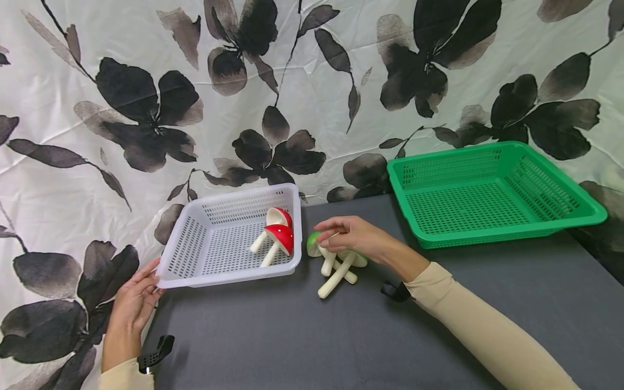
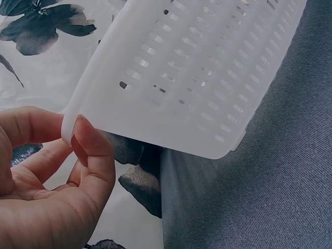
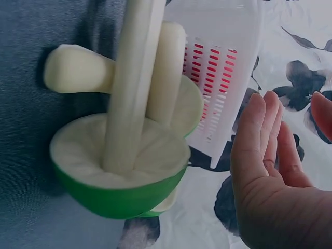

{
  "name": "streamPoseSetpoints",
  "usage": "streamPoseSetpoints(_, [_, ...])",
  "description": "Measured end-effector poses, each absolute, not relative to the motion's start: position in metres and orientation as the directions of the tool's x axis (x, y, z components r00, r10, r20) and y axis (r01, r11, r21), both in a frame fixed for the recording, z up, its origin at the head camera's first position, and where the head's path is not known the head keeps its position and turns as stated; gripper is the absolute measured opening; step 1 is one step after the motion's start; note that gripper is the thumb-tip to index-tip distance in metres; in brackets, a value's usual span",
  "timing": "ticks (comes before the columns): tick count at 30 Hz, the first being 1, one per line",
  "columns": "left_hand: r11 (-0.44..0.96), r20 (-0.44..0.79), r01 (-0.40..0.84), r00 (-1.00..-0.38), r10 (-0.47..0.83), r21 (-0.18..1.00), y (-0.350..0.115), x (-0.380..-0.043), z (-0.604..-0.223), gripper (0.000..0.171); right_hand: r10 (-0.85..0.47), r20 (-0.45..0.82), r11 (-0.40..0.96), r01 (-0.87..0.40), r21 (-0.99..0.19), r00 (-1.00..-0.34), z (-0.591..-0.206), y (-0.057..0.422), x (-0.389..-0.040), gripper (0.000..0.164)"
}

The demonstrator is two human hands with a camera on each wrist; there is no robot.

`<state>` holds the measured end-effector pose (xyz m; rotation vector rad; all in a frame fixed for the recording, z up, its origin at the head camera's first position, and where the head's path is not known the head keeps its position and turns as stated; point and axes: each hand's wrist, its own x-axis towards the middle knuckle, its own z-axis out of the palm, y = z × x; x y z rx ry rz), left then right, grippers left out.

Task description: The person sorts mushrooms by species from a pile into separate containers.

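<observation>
My left hand pinches the near left corner of the white plastic basket, thumb and fingertip on its rim in the left wrist view. Two toy mushrooms with red caps and white stems lie at the right end inside this basket. To its right, a small heap of toy mushrooms with green caps and pale stems lies crossed on the table. My right hand is held above the heap with its fingers extended and nothing in it; the right wrist view shows it apart from the mushrooms.
A green plastic basket with perforated sides stands at the back right of the dark grey table. Behind the table hangs a white cloth with dark flowers. Black wrist straps show at both wrists.
</observation>
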<state>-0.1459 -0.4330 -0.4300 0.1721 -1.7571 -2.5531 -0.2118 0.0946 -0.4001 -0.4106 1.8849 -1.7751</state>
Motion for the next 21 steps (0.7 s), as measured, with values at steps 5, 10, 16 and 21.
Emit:
streamPoseSetpoints(5, [-0.364, -0.065, -0.028, -0.994, -0.091, 0.931, -0.433, -0.146, -0.431, 0.046, -0.532, -0.163, 0.119, 0.117, -0.986, -0.831, -0.405, 0.104, -0.207, 0.055])
streamPoseSetpoints(10, [-0.357, -0.063, -0.026, -0.994, -0.092, 0.934, -0.432, -0.146, -0.432, 0.045, -0.508, -0.173, 0.108, 0.137, -0.985, -0.844, -0.408, 0.112, -0.199, 0.052])
streamPoseSetpoints(16, [-0.351, -0.065, -0.024, -0.992, -0.104, 0.936, -0.432, -0.147, -0.431, 0.046, -0.498, -0.183, 0.101, 0.153, -0.983, -0.847, -0.415, 0.118, -0.186, 0.054])
streamPoseSetpoints(21, [-0.355, -0.063, -0.022, -0.992, -0.105, 0.934, -0.433, -0.147, -0.432, 0.046, -0.506, -0.183, 0.092, 0.159, -0.983, -0.843, -0.422, 0.122, -0.176, 0.056])
